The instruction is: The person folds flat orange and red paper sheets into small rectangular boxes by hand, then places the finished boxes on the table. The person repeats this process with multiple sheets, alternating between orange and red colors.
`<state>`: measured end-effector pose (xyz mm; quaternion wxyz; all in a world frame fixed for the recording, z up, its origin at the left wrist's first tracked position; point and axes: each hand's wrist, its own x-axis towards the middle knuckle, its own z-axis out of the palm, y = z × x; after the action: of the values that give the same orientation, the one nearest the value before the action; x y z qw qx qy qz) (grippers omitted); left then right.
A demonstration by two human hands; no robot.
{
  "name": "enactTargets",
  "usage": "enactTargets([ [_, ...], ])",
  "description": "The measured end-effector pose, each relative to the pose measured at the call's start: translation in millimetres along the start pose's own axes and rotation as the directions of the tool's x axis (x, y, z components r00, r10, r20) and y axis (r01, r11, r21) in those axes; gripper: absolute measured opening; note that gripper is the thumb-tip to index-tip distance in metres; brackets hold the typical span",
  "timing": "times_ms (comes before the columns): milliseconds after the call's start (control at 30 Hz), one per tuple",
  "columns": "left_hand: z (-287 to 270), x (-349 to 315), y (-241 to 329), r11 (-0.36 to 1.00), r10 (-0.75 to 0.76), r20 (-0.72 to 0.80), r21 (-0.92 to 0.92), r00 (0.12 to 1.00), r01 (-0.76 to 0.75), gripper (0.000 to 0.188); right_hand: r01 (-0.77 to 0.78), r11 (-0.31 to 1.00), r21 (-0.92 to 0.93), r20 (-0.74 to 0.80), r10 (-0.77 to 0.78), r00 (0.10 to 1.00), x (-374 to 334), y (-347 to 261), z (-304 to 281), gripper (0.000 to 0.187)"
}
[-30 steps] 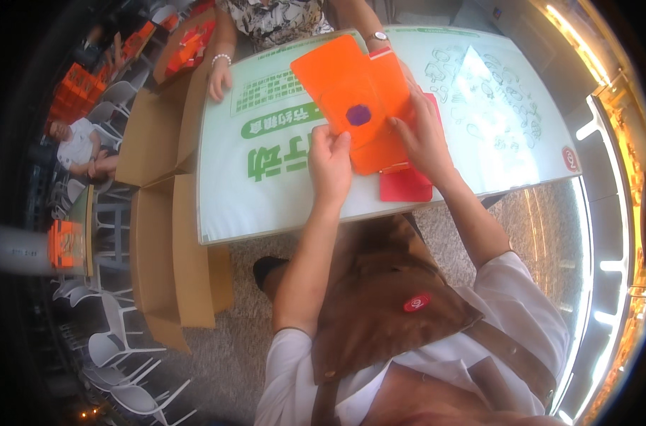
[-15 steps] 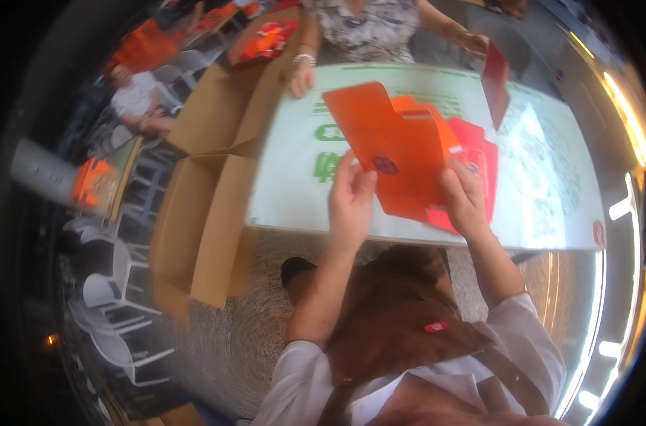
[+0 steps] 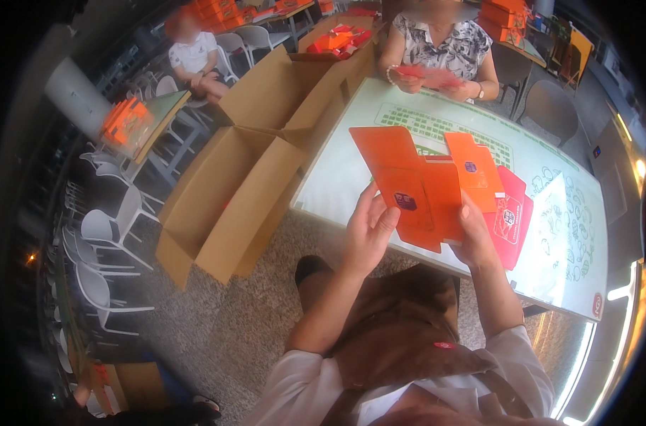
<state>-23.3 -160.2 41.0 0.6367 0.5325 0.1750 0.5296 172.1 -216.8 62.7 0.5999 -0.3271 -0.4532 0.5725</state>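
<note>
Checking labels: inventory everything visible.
table: 1, whitish, centre
held carton: 1, orange, over table
second carton: 1, orange, behind it
flat carton: 1, red, table's right
open boxes: 2+, brown, left
pieces: uncounted, red/orange, beyond boxes
person: 1, patterned top, across table
card: uncounted, red, person's grip
seated person: 1, white top, background
chairs: many, mostly white, left
stacked boxes: many, orange, background
apron: 1, brown, wearer
left hand: 1, bare, held carton's left
right hand: 1, bare, held carton's right

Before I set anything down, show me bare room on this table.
Bare tabletop lies left of the held orange carton, toward the cardboard box, and right of the red piece, over printed drawings. Crowded between: left hand, right hand, the carton and a second orange piece.
</note>
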Motion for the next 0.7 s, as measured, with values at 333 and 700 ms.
enactTargets([
  [333, -13.7, -7.1, 7.0, 0.996, 0.029, 0.043, 0.085, 0.999, -0.033, 0.114, 0.011, 0.974, -0.224, 0.106, 0.013, 0.994, 1.2, -3.8, 23.1, 0.092],
  [700, -54.9, -46.5, -15.5, 0.986, -0.16, -0.069, -0.046, 0.985, 0.157, 0.038, 0.089, 0.894, -0.44, 0.418, 0.116, 0.901, -38.9, 26.8, 58.1, 0.081],
])
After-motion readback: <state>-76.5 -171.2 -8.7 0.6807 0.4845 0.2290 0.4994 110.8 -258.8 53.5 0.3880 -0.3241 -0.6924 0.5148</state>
